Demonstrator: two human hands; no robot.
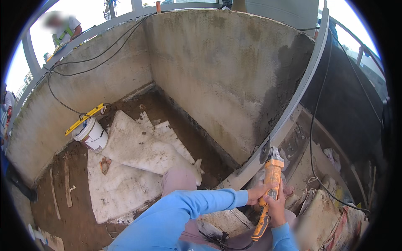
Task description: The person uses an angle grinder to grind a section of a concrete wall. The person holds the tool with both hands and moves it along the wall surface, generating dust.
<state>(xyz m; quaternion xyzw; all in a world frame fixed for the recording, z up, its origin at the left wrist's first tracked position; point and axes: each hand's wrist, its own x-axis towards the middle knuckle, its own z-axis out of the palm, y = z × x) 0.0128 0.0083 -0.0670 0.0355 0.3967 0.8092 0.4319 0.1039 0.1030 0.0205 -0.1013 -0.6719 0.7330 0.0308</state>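
Note:
A yellow and black angle grinder (pixel 273 170) is held in both hands, its disc (pixel 264 152) at the far end. My left hand (pixel 257 193) wraps round the body from the left side. Closed round the rear part is my right hand (pixel 276 210). The disc is beside the long grey metal beam (pixel 289 109); whether it touches the beam I cannot tell. From the grinder's lower end a dark cord (pixel 242 247) runs down toward my legs.
Concrete walls (pixel 209 75) enclose a muddy floor with a dirty white sheet (pixel 138 146). A white bucket (pixel 93 136) with a yellow spirit level (pixel 85 119) across it stands left. Black cables (pixel 313 154) hang at right above dusty sacks (pixel 322 213). A person (pixel 65 31) is beyond the far-left railing.

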